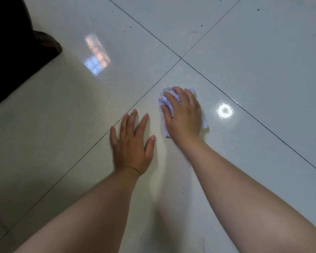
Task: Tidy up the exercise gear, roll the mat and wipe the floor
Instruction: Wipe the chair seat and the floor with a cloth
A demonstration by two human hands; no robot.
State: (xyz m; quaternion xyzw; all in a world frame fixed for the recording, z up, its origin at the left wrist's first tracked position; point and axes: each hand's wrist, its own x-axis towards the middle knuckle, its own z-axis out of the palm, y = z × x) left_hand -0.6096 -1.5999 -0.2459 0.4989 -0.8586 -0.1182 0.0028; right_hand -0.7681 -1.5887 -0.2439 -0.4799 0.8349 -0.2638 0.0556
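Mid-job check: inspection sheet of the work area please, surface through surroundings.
Surface: glossy pale tile floor, with dark grout lines crossing.
Job's things: pale purple cloth, bunched, on the floor; mat and exercise gear not in view.
Clutter: a few small dark specks on the far tiles.
Hands: left hand flat on the floor, fingers spread; right hand grips the cloth.
Cables: nothing seen.
Surroundings: dark furniture at upper left.

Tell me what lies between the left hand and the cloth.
Only a narrow strip of bare tile floor separates the left hand, flat on the floor, from the pale cloth under the right hand, as the head view shows.
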